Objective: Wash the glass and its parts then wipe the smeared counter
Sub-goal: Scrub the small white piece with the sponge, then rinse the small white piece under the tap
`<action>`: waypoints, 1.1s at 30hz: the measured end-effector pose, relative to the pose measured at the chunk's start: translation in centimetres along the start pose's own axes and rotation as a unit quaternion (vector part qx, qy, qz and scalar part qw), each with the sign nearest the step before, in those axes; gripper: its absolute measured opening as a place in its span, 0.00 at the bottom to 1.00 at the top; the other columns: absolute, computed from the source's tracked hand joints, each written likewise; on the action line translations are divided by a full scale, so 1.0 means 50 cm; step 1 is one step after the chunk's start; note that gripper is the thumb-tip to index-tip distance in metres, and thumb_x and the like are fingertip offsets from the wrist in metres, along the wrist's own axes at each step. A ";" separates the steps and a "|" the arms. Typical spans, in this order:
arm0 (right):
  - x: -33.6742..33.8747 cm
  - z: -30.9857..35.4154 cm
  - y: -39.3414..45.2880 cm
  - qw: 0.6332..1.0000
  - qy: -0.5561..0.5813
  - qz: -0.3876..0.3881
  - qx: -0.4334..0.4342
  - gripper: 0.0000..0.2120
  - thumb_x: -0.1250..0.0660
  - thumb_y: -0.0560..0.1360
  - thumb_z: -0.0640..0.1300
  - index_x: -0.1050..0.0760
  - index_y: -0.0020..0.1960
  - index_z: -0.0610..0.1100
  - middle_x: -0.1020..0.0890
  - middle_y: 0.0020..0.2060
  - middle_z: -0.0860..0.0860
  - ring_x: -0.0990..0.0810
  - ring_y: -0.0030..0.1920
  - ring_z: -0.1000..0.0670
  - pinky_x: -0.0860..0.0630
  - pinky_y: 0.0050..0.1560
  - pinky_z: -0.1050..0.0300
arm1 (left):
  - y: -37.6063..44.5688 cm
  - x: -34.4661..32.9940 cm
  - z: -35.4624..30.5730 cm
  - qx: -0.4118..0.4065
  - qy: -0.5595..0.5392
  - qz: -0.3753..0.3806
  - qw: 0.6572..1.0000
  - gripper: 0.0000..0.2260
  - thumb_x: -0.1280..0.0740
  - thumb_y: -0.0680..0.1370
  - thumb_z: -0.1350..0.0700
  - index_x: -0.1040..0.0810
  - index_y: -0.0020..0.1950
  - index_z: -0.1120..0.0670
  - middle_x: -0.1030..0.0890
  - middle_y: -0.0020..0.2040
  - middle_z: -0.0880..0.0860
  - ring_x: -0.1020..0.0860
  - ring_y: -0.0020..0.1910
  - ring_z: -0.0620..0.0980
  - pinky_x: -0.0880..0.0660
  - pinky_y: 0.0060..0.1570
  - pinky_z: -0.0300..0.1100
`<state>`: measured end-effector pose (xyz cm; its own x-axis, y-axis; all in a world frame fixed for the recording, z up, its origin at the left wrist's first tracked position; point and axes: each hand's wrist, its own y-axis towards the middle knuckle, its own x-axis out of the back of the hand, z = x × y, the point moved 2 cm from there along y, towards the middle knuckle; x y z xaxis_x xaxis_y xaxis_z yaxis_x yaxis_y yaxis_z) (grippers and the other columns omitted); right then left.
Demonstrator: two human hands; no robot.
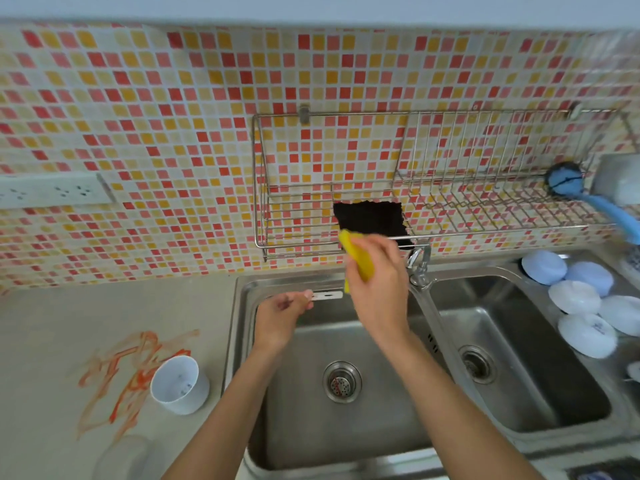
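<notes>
My right hand [377, 282] is raised over the back of the left sink basin [304, 427], closed on a yellow sponge [358, 256] just below the wall rack. My left hand [282, 315] hovers over the basin's back left corner, pinching a thin clear straw-like part [327, 295] that points right. On the counter to the left, a white cup [180, 384] lies tilted beside an orange smear [124, 372]. A clear glass [121, 459] shows faintly at the counter's front edge.
A wire rack [433, 216] on the tiled wall holds a black cloth [370, 218] and a blue brush [588, 199]. The tap [420, 263] stands between the two basins. Several white and blue bowls [585, 306] lie upside down at the right. A socket strip [52, 192] is on the left wall.
</notes>
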<state>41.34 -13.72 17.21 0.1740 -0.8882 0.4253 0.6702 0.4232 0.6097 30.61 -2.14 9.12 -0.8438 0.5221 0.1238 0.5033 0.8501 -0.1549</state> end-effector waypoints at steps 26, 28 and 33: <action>0.124 -0.302 -0.046 0.996 0.015 0.023 -0.084 0.07 0.36 0.65 0.47 0.27 0.43 0.48 0.22 0.47 0.56 0.23 0.42 0.53 0.31 0.44 0.75 | 0.070 -0.193 0.010 0.028 0.013 0.073 0.997 0.05 0.27 0.73 0.57 0.16 0.48 0.56 0.16 0.42 0.47 0.21 0.35 0.32 0.29 0.39 0.24; 0.131 -0.378 -0.041 0.986 -0.041 0.059 -0.149 0.12 0.33 0.66 0.46 0.23 0.48 0.46 0.21 0.45 0.48 0.24 0.43 0.49 0.29 0.47 0.68 | 0.079 -0.229 0.008 0.026 0.023 0.072 0.997 0.05 0.27 0.73 0.57 0.16 0.48 0.56 0.17 0.40 0.45 0.22 0.33 0.29 0.31 0.36 0.20; 0.122 -0.506 0.017 0.929 -0.153 0.226 -0.251 0.29 0.31 0.74 0.43 0.35 0.73 0.43 0.26 0.35 0.49 0.28 0.38 0.48 0.33 0.40 0.57 | 0.095 -0.297 0.000 0.012 0.060 0.074 0.995 0.07 0.27 0.74 0.55 0.16 0.51 0.55 0.18 0.41 0.42 0.23 0.35 0.27 0.30 0.37 0.20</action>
<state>61.23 -23.32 3.41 0.3578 -0.5146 0.7792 0.8434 0.5363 -0.0331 45.52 -5.86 6.55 -0.7311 0.6478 0.2141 0.6155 0.7616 -0.2027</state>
